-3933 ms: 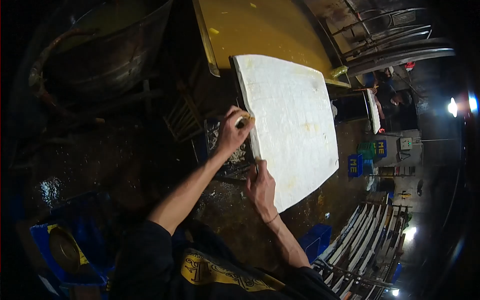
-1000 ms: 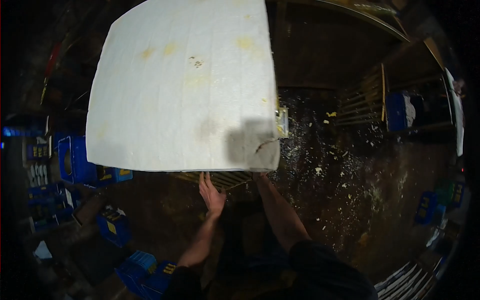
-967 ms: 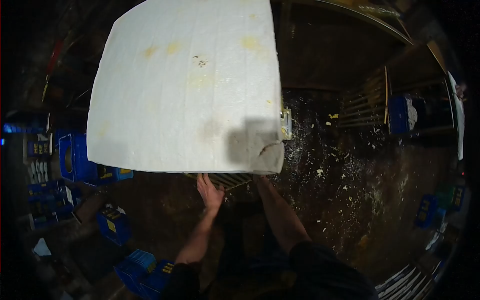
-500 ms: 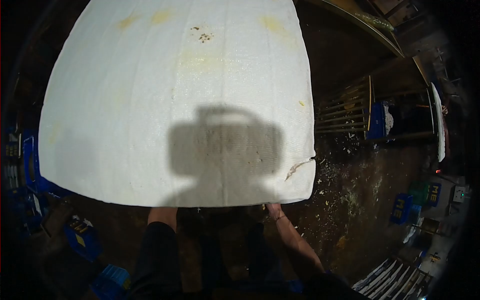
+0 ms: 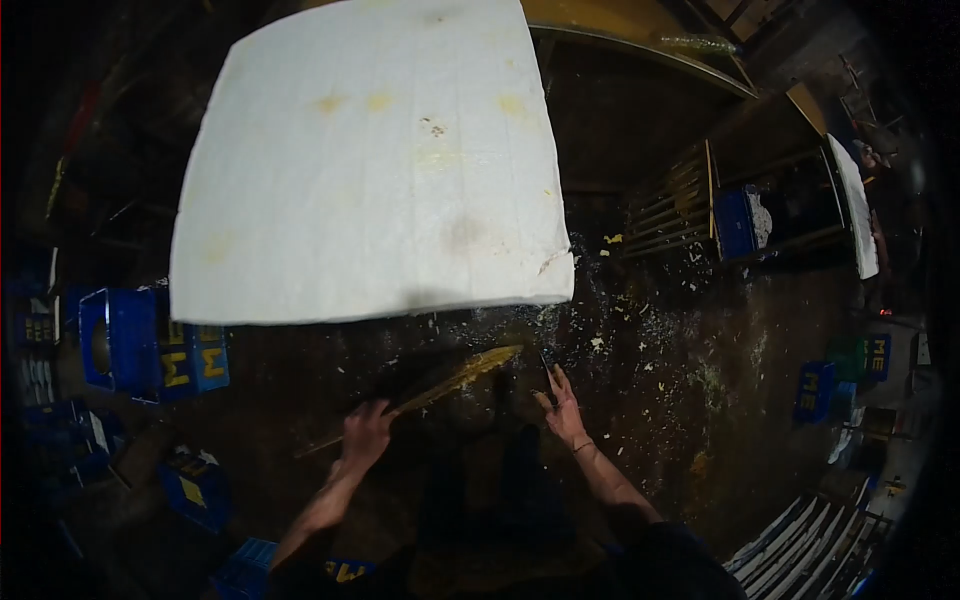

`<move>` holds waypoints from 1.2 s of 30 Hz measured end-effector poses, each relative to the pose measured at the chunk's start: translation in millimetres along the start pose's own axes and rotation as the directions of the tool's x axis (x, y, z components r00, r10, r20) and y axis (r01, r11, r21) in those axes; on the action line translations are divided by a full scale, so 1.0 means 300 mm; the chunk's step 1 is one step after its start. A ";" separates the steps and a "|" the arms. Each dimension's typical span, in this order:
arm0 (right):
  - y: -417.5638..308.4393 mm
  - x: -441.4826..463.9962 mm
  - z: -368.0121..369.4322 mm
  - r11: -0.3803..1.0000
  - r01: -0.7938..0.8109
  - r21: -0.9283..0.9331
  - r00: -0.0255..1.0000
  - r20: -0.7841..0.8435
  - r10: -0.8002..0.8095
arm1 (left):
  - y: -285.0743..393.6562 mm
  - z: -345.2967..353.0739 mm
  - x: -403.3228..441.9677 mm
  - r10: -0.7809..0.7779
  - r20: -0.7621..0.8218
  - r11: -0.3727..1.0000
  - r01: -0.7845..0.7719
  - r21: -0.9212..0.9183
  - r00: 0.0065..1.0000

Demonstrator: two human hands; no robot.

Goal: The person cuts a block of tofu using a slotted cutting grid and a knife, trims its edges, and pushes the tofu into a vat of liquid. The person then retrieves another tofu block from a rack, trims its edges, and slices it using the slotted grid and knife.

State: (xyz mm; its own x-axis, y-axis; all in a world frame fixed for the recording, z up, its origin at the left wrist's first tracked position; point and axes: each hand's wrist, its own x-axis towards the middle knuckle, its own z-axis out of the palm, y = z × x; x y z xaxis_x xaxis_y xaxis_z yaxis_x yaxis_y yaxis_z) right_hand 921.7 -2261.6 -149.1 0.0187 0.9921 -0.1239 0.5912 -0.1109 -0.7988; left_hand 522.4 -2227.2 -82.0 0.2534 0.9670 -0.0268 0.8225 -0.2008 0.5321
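A large white slab [image 5: 370, 190] with a cloth-like surface, yellow stains and a torn near-right corner fills the upper middle of the head view. My left hand [image 5: 367, 432] is closed around a long, flat wooden-looking stick [image 5: 455, 380] crusted yellow-brown, which slants up to the right below the slab's near edge. To the right, my right hand [image 5: 565, 412] has a thin dark blade-like piece [image 5: 546, 368] at its fingertips; its kind is unclear. Both hands are apart from the slab. What supports the slab is hidden.
Blue crates [image 5: 125, 340] with yellow letters stand at left, and another blue crate [image 5: 737, 222] is inside a frame at right. A slatted rack [image 5: 675, 210] stands beside it. Pale scraps [image 5: 598, 343] litter the dark floor. White sheets [image 5: 810, 540] stand in rows at lower right.
The slab appears smaller and higher in view. My hands, earlier at its near edge and partly hidden beneath it, now show fully below it, the left on the stick.
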 end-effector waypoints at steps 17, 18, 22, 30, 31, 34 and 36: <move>-1.149 0.033 -0.513 0.891 0.235 0.389 0.937 -0.334 -0.102 | 0.238 -1.488 -0.046 0.044 -0.955 0.999 -0.038 0.034 0.292; -1.169 0.059 -0.559 0.881 0.221 0.419 0.934 -0.352 -0.067 | 0.085 -1.421 -0.050 -0.072 -0.923 0.992 -0.072 -0.107 0.378; -1.315 0.171 -0.668 0.663 0.098 0.742 0.953 -0.262 0.152 | 0.103 -1.166 0.030 -0.119 -0.156 0.466 -0.083 -0.881 0.981; -1.002 0.282 -0.658 0.930 0.050 0.365 0.998 -0.045 -0.036 | 0.112 -1.161 0.424 -0.388 0.016 0.398 0.183 -0.899 0.922; -0.977 0.302 -0.615 0.910 0.077 0.408 0.993 -0.114 -0.032 | 0.097 -1.142 0.471 -0.392 0.002 0.424 0.183 -0.887 0.920; -0.891 0.404 -0.508 0.850 0.156 0.503 0.949 -0.314 0.011 | 0.055 -1.087 0.557 -0.423 -0.016 0.471 0.205 -0.858 0.906; -0.935 0.450 -0.511 0.895 0.054 0.443 0.921 -0.368 0.127 | -0.061 -1.031 0.603 -0.394 -0.156 0.676 0.171 -0.717 0.906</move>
State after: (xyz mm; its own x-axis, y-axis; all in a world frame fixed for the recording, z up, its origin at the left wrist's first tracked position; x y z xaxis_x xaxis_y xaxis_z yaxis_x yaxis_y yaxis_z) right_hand 882.0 -2087.7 148.5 0.3895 0.9210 0.0010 0.1724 -0.0719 -0.9824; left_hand 395.6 -2000.0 165.0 -0.1741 0.9794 -0.1025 0.2345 0.1423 0.9616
